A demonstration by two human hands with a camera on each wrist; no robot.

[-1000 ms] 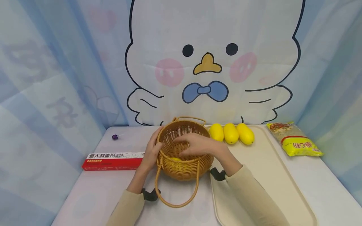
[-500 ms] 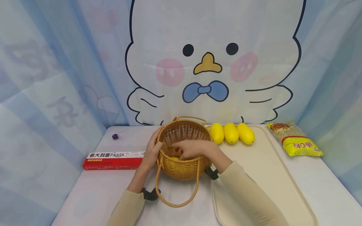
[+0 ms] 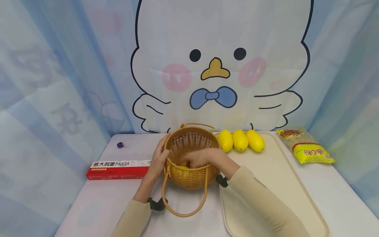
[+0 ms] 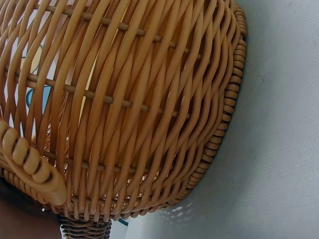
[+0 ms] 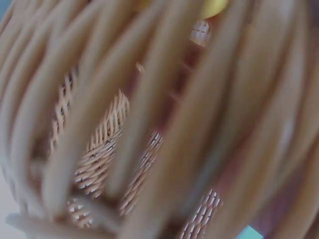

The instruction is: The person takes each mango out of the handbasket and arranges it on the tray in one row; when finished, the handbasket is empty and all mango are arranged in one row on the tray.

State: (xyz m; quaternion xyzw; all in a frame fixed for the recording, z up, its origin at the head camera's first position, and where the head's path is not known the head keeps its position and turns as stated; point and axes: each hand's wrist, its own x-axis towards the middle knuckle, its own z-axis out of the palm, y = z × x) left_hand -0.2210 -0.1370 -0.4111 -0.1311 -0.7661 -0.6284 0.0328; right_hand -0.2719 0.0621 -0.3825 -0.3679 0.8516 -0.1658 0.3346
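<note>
A round wicker basket point(image 3: 192, 179) with two loop handles stands on the table, its front handle hanging down toward the person. My left hand point(image 3: 159, 159) holds the basket's left side, thumb over the rim. Inside the basket reaches my right hand point(image 3: 204, 158), its fingers pointing down toward the bottom and partly hidden by the front wall. Near those fingers a bit of a yellow object point(image 3: 184, 167) shows over the rim. I cannot tell whether the right fingers grip it. Close up, the left wrist view is filled by the basket's woven wall point(image 4: 134, 99).
A cream tray point(image 3: 266, 171) lies to the right, with three yellow oval fruits point(image 3: 240, 141) at its far end. Beyond it is a bag of dry pasta point(image 3: 308, 148). At left lie a red and white pasta box point(image 3: 118, 171) and a small purple wrapped candy point(image 3: 119, 144).
My right hand has sunk deeper into the basket, its fingers dropping behind the front wall. The left hand keeps its hold on the basket's side.
</note>
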